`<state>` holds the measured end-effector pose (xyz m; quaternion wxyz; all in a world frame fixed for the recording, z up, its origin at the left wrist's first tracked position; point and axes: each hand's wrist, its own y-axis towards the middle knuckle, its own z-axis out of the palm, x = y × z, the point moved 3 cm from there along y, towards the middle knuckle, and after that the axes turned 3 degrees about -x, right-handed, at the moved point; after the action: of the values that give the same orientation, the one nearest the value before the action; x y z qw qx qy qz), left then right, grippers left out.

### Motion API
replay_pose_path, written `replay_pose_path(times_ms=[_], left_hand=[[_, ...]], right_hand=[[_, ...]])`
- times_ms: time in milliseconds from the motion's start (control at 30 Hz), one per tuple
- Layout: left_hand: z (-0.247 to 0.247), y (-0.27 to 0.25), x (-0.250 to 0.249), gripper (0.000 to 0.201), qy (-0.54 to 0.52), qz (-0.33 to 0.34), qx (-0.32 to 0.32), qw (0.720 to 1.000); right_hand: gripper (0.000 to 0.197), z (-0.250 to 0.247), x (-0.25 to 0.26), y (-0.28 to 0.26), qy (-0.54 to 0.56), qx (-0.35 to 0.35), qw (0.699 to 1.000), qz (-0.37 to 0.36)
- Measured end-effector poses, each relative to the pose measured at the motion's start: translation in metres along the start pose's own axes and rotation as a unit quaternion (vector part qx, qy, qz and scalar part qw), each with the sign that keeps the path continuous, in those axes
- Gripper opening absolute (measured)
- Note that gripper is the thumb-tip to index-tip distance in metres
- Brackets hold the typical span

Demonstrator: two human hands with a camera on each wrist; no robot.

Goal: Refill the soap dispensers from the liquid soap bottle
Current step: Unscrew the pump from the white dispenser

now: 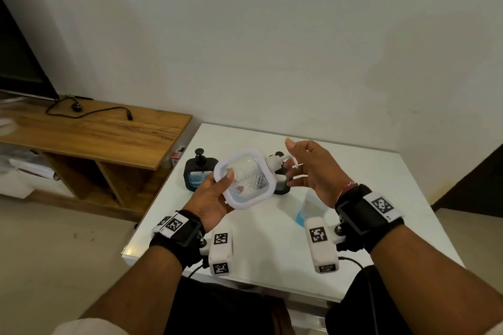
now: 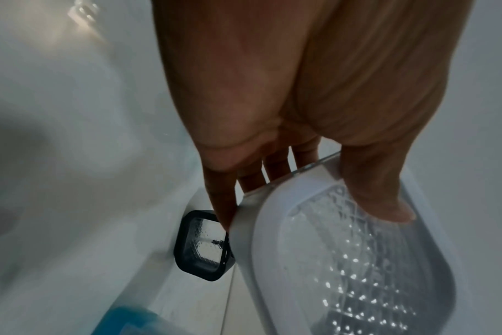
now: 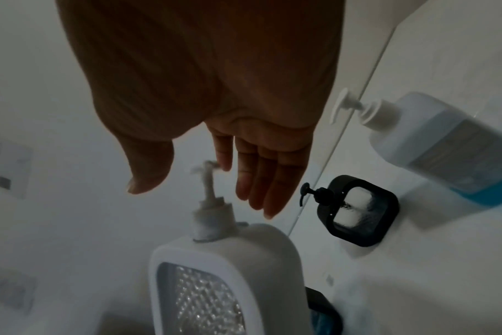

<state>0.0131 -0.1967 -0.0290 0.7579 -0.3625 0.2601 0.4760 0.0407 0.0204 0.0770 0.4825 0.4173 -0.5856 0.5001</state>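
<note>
My left hand point(image 1: 217, 190) holds a white-framed soap dispenser point(image 1: 245, 179) with a clear textured window, lifted above the white table point(image 1: 272, 239) and tilted. Its thumb point(image 2: 381, 199) presses on the window, and the fingers wrap behind the frame. My right hand point(image 1: 292, 164) is open just right of it, its fingers point(image 3: 261, 176) straight. The index tip is at the white pump head point(image 3: 206, 166); contact is unclear. The liquid soap bottle point(image 3: 444, 147), with blue liquid at its base, stands on the table under my right wrist, mostly hidden in the head view.
Two black-framed dispensers stand on the table. One point(image 1: 200, 171) is left of the lifted one, the other point(image 1: 281, 185) is behind it. A wooden shelf unit point(image 1: 95, 133) with a cable stands to the left. The wall rises close behind the table.
</note>
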Motion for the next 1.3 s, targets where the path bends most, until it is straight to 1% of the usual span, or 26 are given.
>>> replay_pose_path(times_ms=[67, 100, 133, 200, 300, 367, 500, 633, 767, 867, 967, 1000, 1067, 1133, 1200, 1267, 1300], left_hand=[[0.000, 0.001, 0.002, 0.072, -0.004, 0.006, -0.006, 1.000], [-0.001, 0.002, 0.004, 0.068, -0.005, 0.007, -0.009, 1.000], [-0.001, 0.004, 0.006, 0.066, -0.006, 0.004, -0.010, 1.000], [-0.001, 0.007, 0.009, 0.061, 0.002, -0.004, -0.010, 1.000], [0.003, 0.007, 0.010, 0.046, 0.001, -0.013, -0.007, 1.000], [0.003, 0.007, 0.010, 0.041, -0.013, -0.022, -0.010, 1.000], [0.003, 0.010, 0.017, 0.043, -0.012, -0.034, -0.016, 0.999], [0.006, 0.016, 0.026, 0.030, 0.003, -0.015, -0.034, 0.999], [0.006, 0.021, 0.030, 0.029, 0.006, -0.014, -0.042, 0.999], [0.003, 0.022, 0.032, 0.036, -0.007, -0.048, -0.077, 0.996], [0.002, 0.020, 0.034, 0.035, -0.028, -0.075, -0.103, 0.991], [0.001, 0.019, 0.033, 0.035, -0.032, -0.074, -0.103, 0.991], [0.003, 0.019, 0.029, 0.036, -0.032, -0.070, -0.095, 0.993], [0.004, 0.018, 0.025, 0.037, -0.034, -0.071, -0.090, 0.993], [0.004, 0.018, 0.026, 0.037, -0.025, -0.072, -0.088, 0.993], [0.004, 0.017, 0.029, 0.035, -0.016, -0.076, -0.085, 0.993], [0.005, 0.017, 0.030, 0.035, -0.014, -0.080, -0.083, 0.993]], right_hand=[[0.053, 0.003, -0.011, 0.003, -0.006, -0.008, 1.000, 0.013], [0.056, 0.005, -0.015, 0.005, -0.005, -0.012, 1.000, 0.019], [0.055, 0.008, -0.019, 0.007, -0.010, -0.013, 1.000, 0.020], [0.046, 0.010, -0.023, 0.011, -0.052, -0.018, 0.998, 0.008], [0.038, 0.012, -0.026, 0.016, -0.103, -0.018, 0.994, 0.006], [0.036, 0.012, -0.029, 0.018, -0.110, -0.007, 0.994, 0.019], [0.030, 0.012, -0.034, 0.023, -0.092, -0.005, 0.996, 0.007], [0.028, 0.011, -0.036, 0.029, -0.095, -0.025, 0.995, -0.023], [0.022, 0.010, -0.035, 0.034, -0.114, -0.031, 0.992, -0.043], [0.018, 0.016, -0.034, 0.032, -0.140, -0.001, 0.987, -0.075], [0.026, 0.025, -0.033, 0.030, -0.204, 0.046, 0.972, -0.110], [0.029, 0.026, -0.033, 0.029, -0.196, 0.056, 0.973, -0.113], [0.036, 0.027, -0.032, 0.027, -0.142, 0.064, 0.981, -0.114], [0.038, 0.026, -0.030, 0.025, -0.099, 0.045, 0.988, -0.110], [0.034, 0.024, -0.031, 0.026, -0.084, -0.004, 0.993, -0.087], [0.040, 0.022, -0.037, 0.028, -0.120, -0.049, 0.990, -0.055], [0.042, 0.020, -0.040, 0.030, -0.143, -0.055, 0.987, -0.043]])
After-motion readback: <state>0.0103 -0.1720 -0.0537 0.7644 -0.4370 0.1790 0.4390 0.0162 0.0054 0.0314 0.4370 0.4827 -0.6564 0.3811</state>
